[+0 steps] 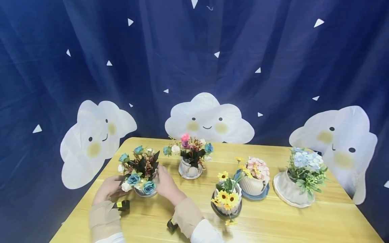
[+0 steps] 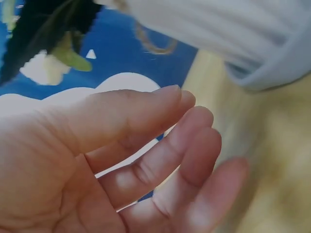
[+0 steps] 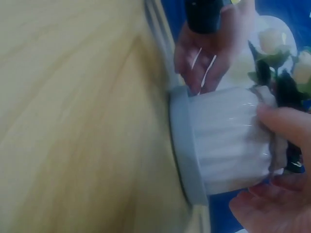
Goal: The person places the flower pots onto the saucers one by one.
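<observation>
A white fluted flowerpot [image 3: 228, 141] with a twine band near its rim stands on a pale grey saucer [image 3: 183, 145] at the left of the table. Blue and white artificial roses [image 1: 133, 179] and dark leaves fill it. My right hand [image 1: 167, 185] holds the pot near the rim, thumb on one side and fingers curled at the other, as the right wrist view shows. On the pot's left side is my left hand [image 1: 109, 189]. Its fingers are loosely bent and hold nothing, with a gap to the pot in the left wrist view.
Behind stands a pot [image 1: 190, 170] with pink, white and blue roses. To the right are a sunflower pot [image 1: 226, 204] on a dark saucer, a ribbed pink-flower pot [image 1: 252, 185] on a blue saucer, and a pale-blue hydrangea pot [image 1: 293, 190]. A blue curtain [image 1: 194, 60] hangs behind the table.
</observation>
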Tool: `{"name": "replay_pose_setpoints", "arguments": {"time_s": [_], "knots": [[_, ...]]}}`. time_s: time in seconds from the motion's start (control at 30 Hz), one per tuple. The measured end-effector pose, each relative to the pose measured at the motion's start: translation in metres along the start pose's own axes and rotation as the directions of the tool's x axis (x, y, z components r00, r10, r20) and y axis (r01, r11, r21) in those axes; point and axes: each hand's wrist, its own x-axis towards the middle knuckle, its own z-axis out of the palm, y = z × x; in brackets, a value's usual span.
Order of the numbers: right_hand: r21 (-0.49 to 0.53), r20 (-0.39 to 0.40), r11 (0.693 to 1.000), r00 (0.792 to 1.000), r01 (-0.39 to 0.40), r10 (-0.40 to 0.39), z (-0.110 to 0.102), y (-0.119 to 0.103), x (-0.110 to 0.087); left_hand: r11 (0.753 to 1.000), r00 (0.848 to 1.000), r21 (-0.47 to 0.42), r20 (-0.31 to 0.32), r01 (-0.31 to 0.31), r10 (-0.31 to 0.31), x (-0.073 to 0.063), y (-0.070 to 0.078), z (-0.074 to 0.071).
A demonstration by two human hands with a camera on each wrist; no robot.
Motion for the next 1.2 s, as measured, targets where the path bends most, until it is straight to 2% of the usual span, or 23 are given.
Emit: {"name": "replay_pose_setpoints", "arguments": {"time_s": [0.17, 0.27, 0.37, 0.53, 0.67, 0.77, 0.87, 0.97, 1.1, 1.2], "knots": [[-0.033, 0.0, 0.999, 1.0, -0.013, 0.013, -0.008, -0.001, -0.005, 0.999, 0.999, -0.003, -0.009, 0.047, -0.047, -0.01, 0.012, -0.011], [-0.058, -0.003, 0.998, 1.0, 0.005, -0.005, -0.014, -0.003, -0.01, 0.992, 0.996, -0.093, -0.012, 0.089, -0.09, -0.017, 0.023, -0.016], [-0.071, -0.01, 0.997, 1.0, 0.004, -0.005, -0.023, -0.007, -0.016, 0.988, 0.994, -0.115, -0.039, 0.1, -0.105, -0.023, 0.036, -0.02], [-0.061, -0.043, 0.998, 0.999, 0.027, -0.03, -0.04, -0.014, -0.026, 0.995, 0.992, -0.061, -0.09, 0.078, -0.084, -0.029, 0.054, -0.026], [-0.038, -0.064, 0.997, 0.996, 0.066, -0.068, -0.054, -0.02, -0.037, 0.999, 0.985, 0.004, -0.162, 0.054, -0.052, -0.034, 0.066, -0.027], [-0.039, -0.079, 0.992, 0.989, 0.12, -0.123, -0.065, -0.026, -0.047, 0.998, 0.965, 0.037, -0.261, 0.05, -0.038, -0.038, 0.076, -0.025], [-0.045, -0.092, 0.982, 0.978, 0.184, -0.188, -0.079, -0.034, -0.059, 0.996, 0.928, 0.077, -0.372, 0.054, -0.021, -0.04, 0.087, -0.021], [-0.052, -0.094, 0.974, 0.97, 0.22, -0.224, -0.096, -0.044, -0.072, 0.988, 0.89, 0.144, -0.455, 0.056, 0.016, -0.043, 0.099, -0.018], [-0.036, -0.086, 0.969, 0.965, 0.244, -0.246, -0.121, -0.053, -0.09, 0.98, 0.862, 0.2, -0.499, 0.016, 0.088, -0.046, 0.114, -0.011], [-0.029, -0.099, 0.966, 0.961, 0.257, -0.259, -0.139, -0.055, -0.103, 0.971, 0.845, 0.228, -0.505, -0.068, 0.177, -0.047, 0.124, -0.004]]}}
